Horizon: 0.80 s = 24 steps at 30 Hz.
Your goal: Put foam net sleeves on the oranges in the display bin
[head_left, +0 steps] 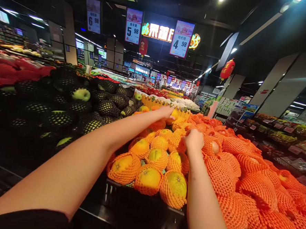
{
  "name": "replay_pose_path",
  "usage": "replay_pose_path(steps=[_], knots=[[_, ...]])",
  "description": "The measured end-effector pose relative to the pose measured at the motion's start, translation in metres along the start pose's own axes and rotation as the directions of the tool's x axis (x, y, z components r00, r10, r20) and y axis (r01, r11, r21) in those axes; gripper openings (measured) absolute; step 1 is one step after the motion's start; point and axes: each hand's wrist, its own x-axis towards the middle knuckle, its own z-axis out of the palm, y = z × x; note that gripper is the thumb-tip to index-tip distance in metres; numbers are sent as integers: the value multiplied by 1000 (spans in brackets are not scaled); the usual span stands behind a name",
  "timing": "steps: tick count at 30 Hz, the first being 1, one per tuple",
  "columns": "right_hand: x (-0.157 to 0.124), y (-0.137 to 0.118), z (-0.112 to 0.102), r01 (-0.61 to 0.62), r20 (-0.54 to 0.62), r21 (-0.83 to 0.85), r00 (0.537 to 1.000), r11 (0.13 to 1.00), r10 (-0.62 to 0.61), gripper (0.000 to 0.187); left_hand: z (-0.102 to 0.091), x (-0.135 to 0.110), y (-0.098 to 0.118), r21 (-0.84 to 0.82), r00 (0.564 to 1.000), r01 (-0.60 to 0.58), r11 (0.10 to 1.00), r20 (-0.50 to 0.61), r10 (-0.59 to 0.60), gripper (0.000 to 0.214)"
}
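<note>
Both arms are stretched over a black crate (145,199) of oranges, which stands in the middle of the scene, between fruits in black nets (56,119) on the left and fruits in red nets (223,174) on the right. The left hand (166,112) is at the far end of the crate, at a bare-looking orange (174,114) just before the yellow fence (153,102); the hand seems to touch it, but I cannot tell if the fingers are closed on it. The right hand (194,139) is nearer, at the right edge of the oranges, with its fingers bent, just beside an orange net (176,139); their tips are hidden, so I cannot tell if they are clamped on it. The orange should be, I think, of moderate weight, firm and round, with a skin that may slide a little in dry fingers. It is best to take it around its widest part, with the thumb opposite the other fingers, and without hard pressing, because the fruit could bruise. The net looks very light, soft and stretchable; probably its open rim is the good place to hold, as strong pulling could tear the thin strands.
</note>
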Motion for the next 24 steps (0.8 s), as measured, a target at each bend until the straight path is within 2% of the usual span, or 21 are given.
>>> replay_pose_path(steps=[2,5,7,9,11,13,15,17,19,20,22,24], knots=[[0,0,-1,2,-60,21,998,1000,0,25,-9,4,-3,160,999,-36,986,15,34,67],[1,1,0,-8,-183,78,983,997,23,24,-11,-16,-11,290,983,-172,942,116,144,73],[2,2,2,-16,-282,136,958,991,54,25,-6,-34,-18,217,945,-277,936,239,224,73],[4,3,5,-17,-375,206,922,978,94,26,1,-44,-25,107,901,-354,929,304,308,73],[7,6,8,12,-462,262,879,965,115,27,9,-48,-34,-4,891,-380,925,267,367,74],[10,7,9,74,-574,278,812,958,104,22,15,-46,-43,-131,901,-378,916,177,397,69],[12,8,10,180,-684,253,728,951,44,14,20,-44,-52,-263,908,-359,896,123,400,63],[13,7,9,324,-747,217,662,921,-56,13,24,-43,-58,-357,913,-338,871,102,396,61],[13,3,10,494,-751,223,637,841,-175,14,29,-42,-62,-425,923,-305,852,88,375,62],[12,-1,10,565,-736,268,642,780,-213,14,31,-41,-63,-465,931,-290,837,65,359,60],[10,-8,13,653,-691,452,687,607,-225,14,35,-39,-62,-561,945,-282,778,-23,326,51],[9,-14,17,639,-625,659,759,396,-184,16,39,-37,-60,-676,950,-293,676,-127,285,45]])
